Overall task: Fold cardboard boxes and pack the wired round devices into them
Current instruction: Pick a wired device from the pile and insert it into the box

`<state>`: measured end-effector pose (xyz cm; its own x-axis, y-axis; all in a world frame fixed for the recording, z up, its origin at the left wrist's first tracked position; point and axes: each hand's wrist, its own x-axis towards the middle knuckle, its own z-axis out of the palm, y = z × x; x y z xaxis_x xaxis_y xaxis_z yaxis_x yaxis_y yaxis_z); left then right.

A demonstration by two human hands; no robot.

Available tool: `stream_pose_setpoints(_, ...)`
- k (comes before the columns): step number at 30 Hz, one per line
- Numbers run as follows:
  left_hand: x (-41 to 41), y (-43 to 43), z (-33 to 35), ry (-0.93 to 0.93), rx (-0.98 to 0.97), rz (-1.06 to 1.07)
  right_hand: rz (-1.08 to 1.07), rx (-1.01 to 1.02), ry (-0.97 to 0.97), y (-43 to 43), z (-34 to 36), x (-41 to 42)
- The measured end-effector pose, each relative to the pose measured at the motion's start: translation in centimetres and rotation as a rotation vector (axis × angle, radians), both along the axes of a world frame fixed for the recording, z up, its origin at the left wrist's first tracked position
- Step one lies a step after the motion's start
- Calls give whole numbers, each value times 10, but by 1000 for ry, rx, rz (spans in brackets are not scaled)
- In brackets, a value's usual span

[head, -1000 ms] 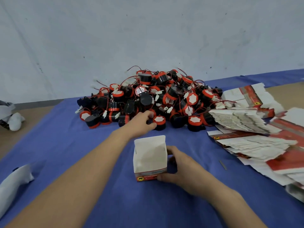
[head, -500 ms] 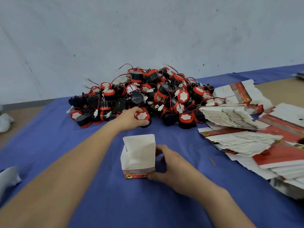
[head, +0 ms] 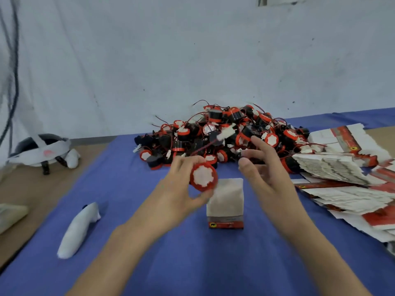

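My left hand (head: 181, 186) grips a round red device (head: 203, 176) with a white face, lifted just above and left of the folded cardboard box (head: 225, 205). The device's wire runs up and right to a white connector (head: 226, 132) in the air. The box stands upright on the blue cloth (head: 192, 257), white with a red band at its base. My right hand (head: 265, 169) hovers to the right of the box with fingers spread and holds nothing. A big pile of wired round devices (head: 230, 135) lies behind the box.
Flat unfolded box blanks (head: 333, 165) are stacked at the right and spill toward the near right edge. A white cloth roll (head: 79, 229) lies on the blue cloth at the left. A white and black headset (head: 42, 150) sits on the brown table far left.
My left hand has taken a device from the pile and lifted it toward the box. My right hand let go of the box and rose, fingers opening.
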<state>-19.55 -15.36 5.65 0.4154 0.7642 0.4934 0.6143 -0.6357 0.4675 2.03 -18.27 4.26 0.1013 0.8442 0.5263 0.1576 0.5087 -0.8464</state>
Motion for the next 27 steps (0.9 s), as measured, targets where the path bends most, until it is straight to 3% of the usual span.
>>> stream_pose_setpoints(3, 8, -20, -16, 263, 70, -24, 62, 16, 31, -7, 4, -16)
stream_pose_setpoints(6, 4, -29, -26, 285, 36, -78, 63, 25, 29, -8, 3, -19)
stream_pose_setpoints(11, -12, -35, -26, -2, -88, -180, -21, -58, 69, 0, -1, -3)
stream_pose_setpoints(17, -23, -26, -20, -482, -238, -2, -76, -113, -56, -13, -11, -27)
stream_pose_setpoints(22, -17, -23, -28, -563, -290, 114, -73, -76, -247, -34, -26, -74)
stream_pose_setpoints(27, -18, -22, -27, -599, -275, 118, -143, -43, -311, -34, -32, -76)
